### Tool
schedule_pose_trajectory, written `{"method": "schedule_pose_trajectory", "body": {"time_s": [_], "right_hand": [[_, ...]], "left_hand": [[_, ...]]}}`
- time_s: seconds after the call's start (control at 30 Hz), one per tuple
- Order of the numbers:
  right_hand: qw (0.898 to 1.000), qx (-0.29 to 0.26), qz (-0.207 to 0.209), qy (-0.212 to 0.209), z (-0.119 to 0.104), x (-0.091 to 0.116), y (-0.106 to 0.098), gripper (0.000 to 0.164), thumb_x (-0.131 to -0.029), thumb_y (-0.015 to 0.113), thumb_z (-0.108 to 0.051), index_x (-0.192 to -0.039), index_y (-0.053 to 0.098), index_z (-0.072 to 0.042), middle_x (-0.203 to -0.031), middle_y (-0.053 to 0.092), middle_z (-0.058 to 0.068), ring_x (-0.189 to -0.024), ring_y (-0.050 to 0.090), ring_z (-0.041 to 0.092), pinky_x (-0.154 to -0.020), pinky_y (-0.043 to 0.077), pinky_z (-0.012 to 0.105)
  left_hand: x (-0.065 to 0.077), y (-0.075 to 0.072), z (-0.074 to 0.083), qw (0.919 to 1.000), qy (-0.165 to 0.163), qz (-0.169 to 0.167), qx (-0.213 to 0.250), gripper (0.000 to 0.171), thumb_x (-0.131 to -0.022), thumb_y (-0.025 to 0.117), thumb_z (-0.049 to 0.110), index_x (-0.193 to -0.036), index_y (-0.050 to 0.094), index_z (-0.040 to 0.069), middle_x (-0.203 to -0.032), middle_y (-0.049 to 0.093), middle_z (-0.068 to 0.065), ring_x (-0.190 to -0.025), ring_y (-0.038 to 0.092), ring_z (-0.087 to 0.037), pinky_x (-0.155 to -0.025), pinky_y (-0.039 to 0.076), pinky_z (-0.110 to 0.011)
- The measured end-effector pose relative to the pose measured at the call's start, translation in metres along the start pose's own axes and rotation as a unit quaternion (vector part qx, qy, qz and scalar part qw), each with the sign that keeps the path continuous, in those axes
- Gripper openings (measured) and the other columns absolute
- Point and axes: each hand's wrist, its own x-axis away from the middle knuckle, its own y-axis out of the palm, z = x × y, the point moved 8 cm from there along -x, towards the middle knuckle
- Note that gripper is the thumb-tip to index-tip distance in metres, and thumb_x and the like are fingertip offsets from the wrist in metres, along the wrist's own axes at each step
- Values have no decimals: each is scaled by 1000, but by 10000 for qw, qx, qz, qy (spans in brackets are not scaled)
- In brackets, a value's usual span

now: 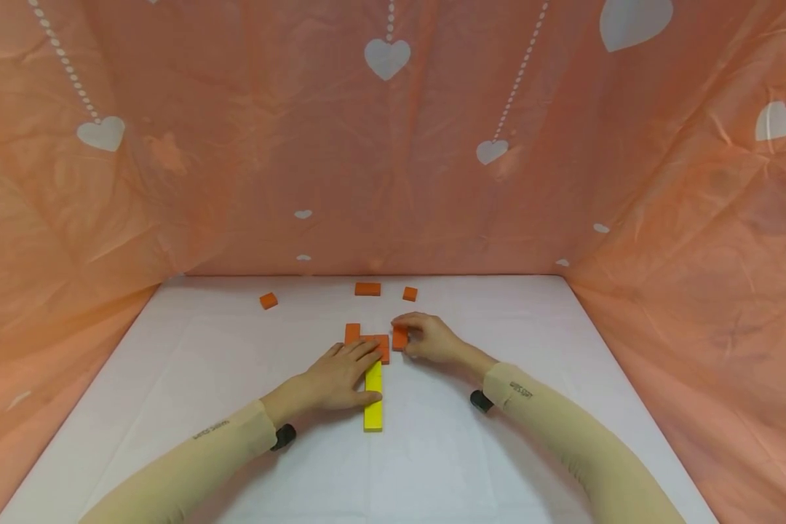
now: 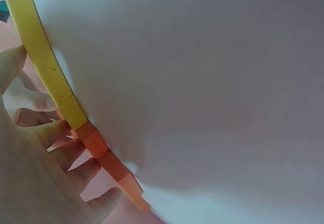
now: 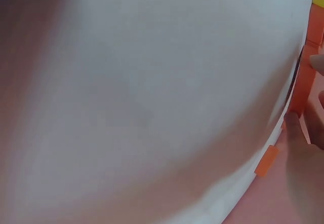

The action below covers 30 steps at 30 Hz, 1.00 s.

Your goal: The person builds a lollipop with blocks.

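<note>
My left hand (image 1: 343, 375) lies with its fingers spread over a row of flat blocks. Its thumb touches the yellow block strip (image 1: 372, 418), and its fingertips rest around the orange blocks (image 1: 383, 349) at the strip's far end. Part of that joint is hidden under the fingers. Just right of these, my right hand (image 1: 432, 338) pinches an orange rectangular block (image 1: 399, 338) between thumb and fingers, a narrow gap away in the head view. In the right wrist view the held orange block (image 3: 302, 84) shows a finger at its end.
Another orange block (image 1: 352, 332) stands out at the row's left. Farther back lie a long orange block (image 1: 367, 289) and two small orange blocks, one at right (image 1: 410, 293) and one at left (image 1: 268, 300). An orange curtain (image 1: 393, 182) borders the white table (image 1: 236, 335).
</note>
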Motion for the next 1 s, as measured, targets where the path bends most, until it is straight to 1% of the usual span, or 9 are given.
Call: {"method": "schedule_pose_trajectory", "body": {"time_s": [0.17,0.33,0.4,0.57,0.7,1.0], "right_hand": [[9997,208,-89,-53,0,-1,1,61,-90,76,-2,-148,57,-4,-153,53,15,-144,47,35,-119,39,49],[9981,602,24,-96,-2,-1,-3,61,-89,82,-11,-145,59,-3,-150,55,18,-139,50,37,-118,39,51],[9973,722,47,-132,-2,0,-4,59,-89,83,-13,-143,60,-2,-147,57,18,-137,52,37,-117,40,51],[9967,790,34,-172,-4,0,-3,54,-91,81,-14,-140,63,-1,-144,59,18,-136,53,37,-117,40,52],[9968,788,-4,-141,-6,0,-2,54,-91,81,-15,-141,63,-1,-146,58,17,-138,52,37,-118,39,53],[9955,933,-65,-124,-5,-3,1,53,-93,80,-17,-142,63,-3,-147,58,15,-140,50,36,-119,37,53]], "left_hand": [[0,0,0,10000,-10,-14,-8,84,-97,59,63,-162,38,12,-171,28,-7,-157,24,-30,-123,24,-62],[0,-1,1,10000,-9,-3,-5,85,-97,60,63,-162,38,12,-171,28,-7,-157,25,-30,-123,24,-62],[0,-1,1,10000,-7,-5,-17,85,-97,60,63,-162,38,12,-171,28,-7,-157,25,-30,-123,24,-62],[-1,-1,1,10000,-15,-17,-70,86,-97,59,63,-162,37,12,-171,27,-7,-157,25,-30,-123,24,-61],[-1,-1,1,9999,-17,-14,-105,85,-97,59,64,-162,37,13,-171,28,-7,-157,25,-29,-123,24,-61],[0,-1,1,10000,33,0,-21,85,-98,58,63,-162,37,12,-171,27,-8,-157,24,-30,-123,25,-62]]}}
